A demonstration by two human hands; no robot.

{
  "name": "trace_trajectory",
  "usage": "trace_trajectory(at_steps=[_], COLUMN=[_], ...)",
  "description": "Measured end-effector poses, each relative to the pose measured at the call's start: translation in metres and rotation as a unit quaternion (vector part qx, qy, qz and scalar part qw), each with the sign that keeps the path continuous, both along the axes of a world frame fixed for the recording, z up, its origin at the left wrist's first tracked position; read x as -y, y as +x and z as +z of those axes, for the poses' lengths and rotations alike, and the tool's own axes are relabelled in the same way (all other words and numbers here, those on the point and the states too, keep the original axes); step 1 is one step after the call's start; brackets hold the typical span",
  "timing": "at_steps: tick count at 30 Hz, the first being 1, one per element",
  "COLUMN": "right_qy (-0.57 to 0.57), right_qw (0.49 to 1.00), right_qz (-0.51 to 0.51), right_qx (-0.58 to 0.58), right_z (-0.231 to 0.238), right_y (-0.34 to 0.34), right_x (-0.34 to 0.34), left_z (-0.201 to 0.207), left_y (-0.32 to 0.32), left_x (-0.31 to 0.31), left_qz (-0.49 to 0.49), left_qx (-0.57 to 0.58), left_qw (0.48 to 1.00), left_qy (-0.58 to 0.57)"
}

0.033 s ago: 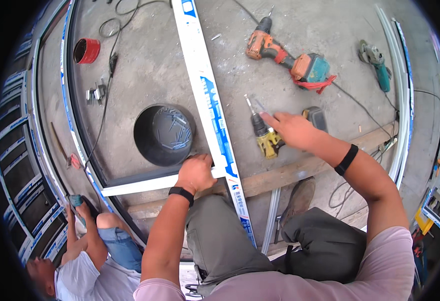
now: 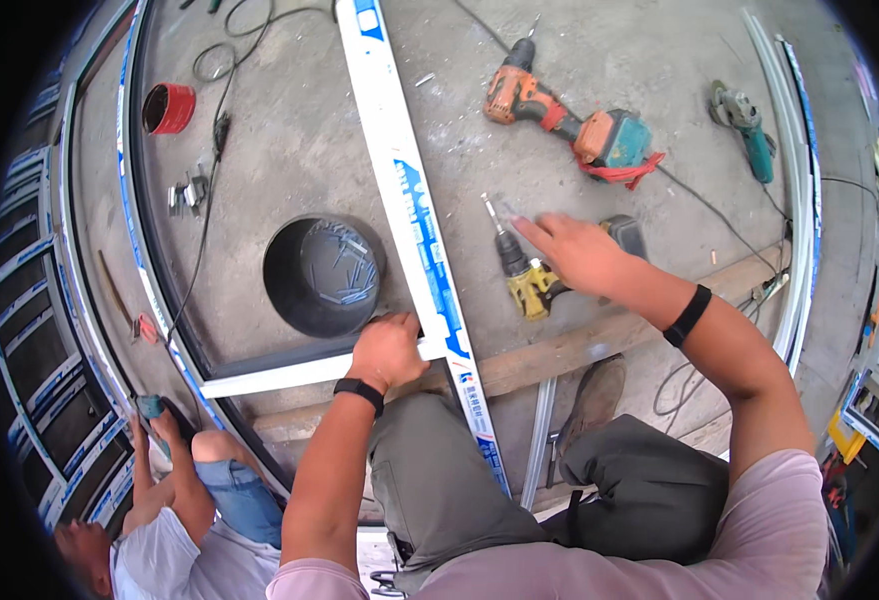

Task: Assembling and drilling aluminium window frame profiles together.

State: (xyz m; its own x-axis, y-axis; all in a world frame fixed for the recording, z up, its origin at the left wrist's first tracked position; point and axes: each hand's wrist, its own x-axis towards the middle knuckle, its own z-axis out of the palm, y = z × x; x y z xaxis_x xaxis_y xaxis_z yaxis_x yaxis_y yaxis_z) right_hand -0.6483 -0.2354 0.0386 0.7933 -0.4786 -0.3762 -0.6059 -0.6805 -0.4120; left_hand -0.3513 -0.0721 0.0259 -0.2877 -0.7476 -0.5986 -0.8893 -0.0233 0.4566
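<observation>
My left hand point(image 2: 389, 352) is closed over the joint where a short white crossbar point(image 2: 289, 373) meets a long white frame bar point(image 2: 404, 170) with blue-printed film. Part of its grip is hidden. On the right, my right hand point(image 2: 574, 252) is stretched out over a yellow-and-black cordless drill point(image 2: 529, 290) lying on the floor with its bit pointing away. The fingers reach left past the drill's chuck, and a pale blurred streak beside their tips is too unclear to name. Left of the long bar stands a black bucket point(image 2: 284, 275) holding several screw-like metal pieces point(image 2: 344, 270).
An orange drill point(image 2: 519, 95) with a teal battery and a green angle grinder point(image 2: 749, 130) lie beyond my right hand. A wooden plank point(image 2: 539, 365) crosses under the bars. A red tin point(image 2: 169, 108) and cables lie far left. A co-worker point(image 2: 184, 530) is at lower left.
The whole view has shifted slightly. My right hand has moved a little left over the yellow drill. My left hand keeps its place at the joint.
</observation>
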Motion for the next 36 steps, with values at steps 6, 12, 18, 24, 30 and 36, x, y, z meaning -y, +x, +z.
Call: trace_trajectory(at_steps=[6,12,18,24,30,36], right_qy=[-0.259,-0.116,-0.075,0.012,0.036,0.067], right_qw=[0.951,0.946,0.957,0.978,0.970,0.955], right_qz=[-0.156,-0.293,-0.271,-0.197,-0.039,0.027], right_qx=[0.072,-0.083,-0.066,0.068,0.239,0.286], right_z=[-0.018,-0.042,-0.029,0.063,0.098,0.141], right_y=[0.018,0.029,0.029,0.031,0.047,0.071], right_x=[0.086,0.131,0.110,0.054,0.003,-0.021], left_z=[-0.004,-0.003,-0.006,-0.005,0.003,-0.023], left_y=[-0.001,-0.002,-0.001,0.001,0.001,0.002], left_x=[-0.001,-0.001,-0.004,-0.007,-0.002,-0.014], left_qz=[0.002,-0.003,0.021,0.015,-0.011,0.025], left_qx=[0.009,0.004,-0.018,-0.004,0.010,-0.061], left_qw=[1.000,1.000,0.999,1.000,1.000,0.996], left_qy=[0.013,-0.002,-0.026,-0.013,0.006,-0.051])
